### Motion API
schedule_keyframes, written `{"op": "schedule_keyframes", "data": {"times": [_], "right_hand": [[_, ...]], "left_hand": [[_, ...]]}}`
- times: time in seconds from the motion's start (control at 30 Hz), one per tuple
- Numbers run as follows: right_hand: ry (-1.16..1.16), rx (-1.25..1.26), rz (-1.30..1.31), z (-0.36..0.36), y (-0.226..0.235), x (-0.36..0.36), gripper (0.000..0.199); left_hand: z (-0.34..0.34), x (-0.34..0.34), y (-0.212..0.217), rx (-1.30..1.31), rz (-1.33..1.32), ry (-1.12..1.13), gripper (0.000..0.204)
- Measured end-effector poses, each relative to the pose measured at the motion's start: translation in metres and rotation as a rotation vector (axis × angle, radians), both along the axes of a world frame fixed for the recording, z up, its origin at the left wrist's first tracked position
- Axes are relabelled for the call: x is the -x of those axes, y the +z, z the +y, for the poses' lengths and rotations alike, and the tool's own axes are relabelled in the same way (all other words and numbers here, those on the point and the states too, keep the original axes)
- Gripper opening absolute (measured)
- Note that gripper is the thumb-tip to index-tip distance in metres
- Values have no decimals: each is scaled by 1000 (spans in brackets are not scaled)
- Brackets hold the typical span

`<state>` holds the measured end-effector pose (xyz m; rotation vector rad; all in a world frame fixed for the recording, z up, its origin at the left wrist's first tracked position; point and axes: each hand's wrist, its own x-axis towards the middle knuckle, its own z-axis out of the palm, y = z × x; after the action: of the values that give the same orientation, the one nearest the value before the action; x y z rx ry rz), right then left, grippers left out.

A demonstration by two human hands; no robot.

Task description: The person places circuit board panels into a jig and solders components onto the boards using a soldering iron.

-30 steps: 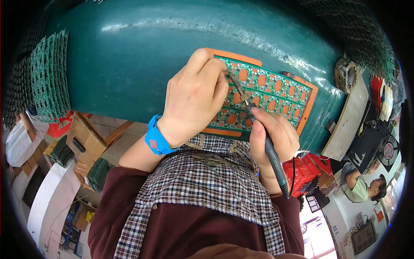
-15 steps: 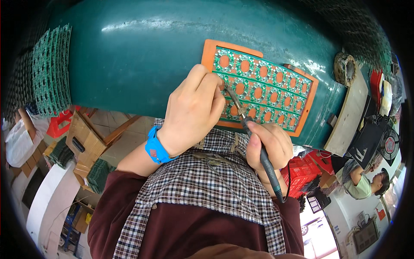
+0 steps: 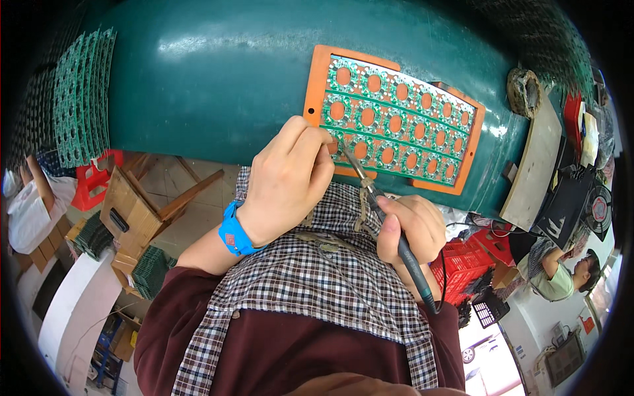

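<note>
An orange frame (image 3: 316, 92) holding a green circuit-board panel (image 3: 396, 122) with rows of round cut-outs lies on the teal table (image 3: 218, 72). My left hand (image 3: 287, 181), with a blue wristband, is closed, its fingertips pinched at the panel's near left edge; what it pinches is hidden. My right hand (image 3: 411, 228) grips a black soldering iron (image 3: 383, 211) like a pen, and the iron's tip touches the panel's near edge beside the left fingers.
A stack of green panels (image 3: 82, 99) stands on the table's left. A coil of solder wire (image 3: 525, 89) and a grey board (image 3: 531, 175) sit at the right. Wooden crates, red baskets and two other people are around the edges.
The orange frame and panel now lie further from my hands, with much more of them uncovered. My left hand has drawn back to the near edge. The iron's tip stays at that edge.
</note>
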<state>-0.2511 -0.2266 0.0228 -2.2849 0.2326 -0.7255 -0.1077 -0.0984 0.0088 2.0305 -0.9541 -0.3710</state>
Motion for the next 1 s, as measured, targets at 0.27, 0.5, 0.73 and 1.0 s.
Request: {"op": "schedule_keyframes", "data": {"times": [0.27, 0.5, 0.73, 1.0], "right_hand": [[-31, -5, 5, 5, -3, 1, 13], [2, 6, -19, 0, -6, -7, 12], [23, 9, 20, 1, -9, -11, 13], [-56, -5, -51, -5, -3, -14, 13]], "left_hand": [[-1, -10, -1, 8, -18, -46, 11], [3, -7, 1, -54, -15, 51, 17], [-1, -6, -7, -1, -52, 39, 13], [-2, -24, 0, 21, -81, 83, 14]]}}
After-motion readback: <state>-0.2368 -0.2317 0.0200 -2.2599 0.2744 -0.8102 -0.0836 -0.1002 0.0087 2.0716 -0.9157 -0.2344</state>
